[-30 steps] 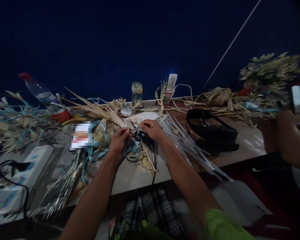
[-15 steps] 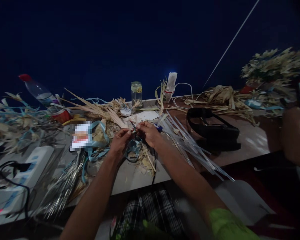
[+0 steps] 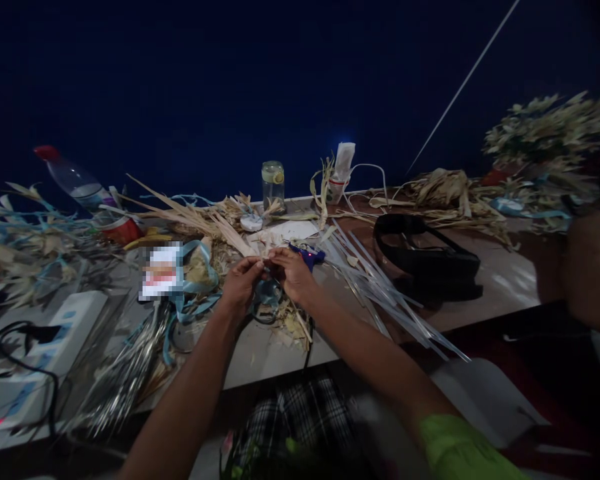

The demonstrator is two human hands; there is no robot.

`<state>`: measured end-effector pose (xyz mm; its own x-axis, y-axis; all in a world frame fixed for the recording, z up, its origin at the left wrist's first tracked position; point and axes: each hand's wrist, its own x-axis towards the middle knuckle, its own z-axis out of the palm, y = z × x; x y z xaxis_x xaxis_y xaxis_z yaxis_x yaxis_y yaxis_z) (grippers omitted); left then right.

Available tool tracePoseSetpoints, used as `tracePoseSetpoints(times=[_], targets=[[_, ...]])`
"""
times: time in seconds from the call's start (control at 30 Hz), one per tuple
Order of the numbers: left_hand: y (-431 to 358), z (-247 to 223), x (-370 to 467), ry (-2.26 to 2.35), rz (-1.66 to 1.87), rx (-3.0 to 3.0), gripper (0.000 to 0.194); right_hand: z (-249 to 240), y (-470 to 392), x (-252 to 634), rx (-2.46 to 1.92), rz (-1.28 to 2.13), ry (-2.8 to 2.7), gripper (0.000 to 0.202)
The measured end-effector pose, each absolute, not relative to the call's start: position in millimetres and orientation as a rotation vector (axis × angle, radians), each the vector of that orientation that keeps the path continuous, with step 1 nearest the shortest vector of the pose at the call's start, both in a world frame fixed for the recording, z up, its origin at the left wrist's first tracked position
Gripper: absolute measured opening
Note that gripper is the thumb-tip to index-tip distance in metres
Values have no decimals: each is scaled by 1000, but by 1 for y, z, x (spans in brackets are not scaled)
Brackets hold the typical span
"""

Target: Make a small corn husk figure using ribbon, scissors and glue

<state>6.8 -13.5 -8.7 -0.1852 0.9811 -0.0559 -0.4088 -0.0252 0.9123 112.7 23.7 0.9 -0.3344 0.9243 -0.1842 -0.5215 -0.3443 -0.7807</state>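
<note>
My left hand [image 3: 243,283] is closed in a pinch over the middle of the table, thumb against fingertips. My right hand [image 3: 290,270] meets it there, its fingers also pinched together. Something small and pale sits between the fingertips, too small and dim to name. Just beyond my right hand lies a blue glue gun [image 3: 310,255] with a small red light. Light-blue ribbon [image 3: 207,267] loops to the left of my left hand. Below the hands are dry husk scraps [image 3: 293,327], and pale strips of dried husk [image 3: 230,233] fan out behind them.
Long clear glue sticks [image 3: 380,283] and a black strapped headset [image 3: 430,267] lie to the right. A lidded jar [image 3: 273,187] stands behind. Leftward are a bundle of wires [image 3: 125,373], a white power strip [image 3: 55,360] and a tilted bottle [image 3: 77,180]. Another person's arm [image 3: 590,273] is at far right.
My right hand has shifted slightly left and down, closer to my left hand. More of the blue glue gun now shows. A dark thin bit at my fingertips no longer shows.
</note>
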Motion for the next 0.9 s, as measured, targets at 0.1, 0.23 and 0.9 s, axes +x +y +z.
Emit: tracePoseSetpoints(times=[0.1,0.23,0.9], targets=[[-14,-9,5,1040,1496,832,21,5,25,118,-780,1896,-823,25],[-14,-12,6,1090,1464,857,25,4,28,123,-833,1852,-890,25],[-15,-6,9,976,1472,747,32,-1,34,118,-793,1597,-896,19]])
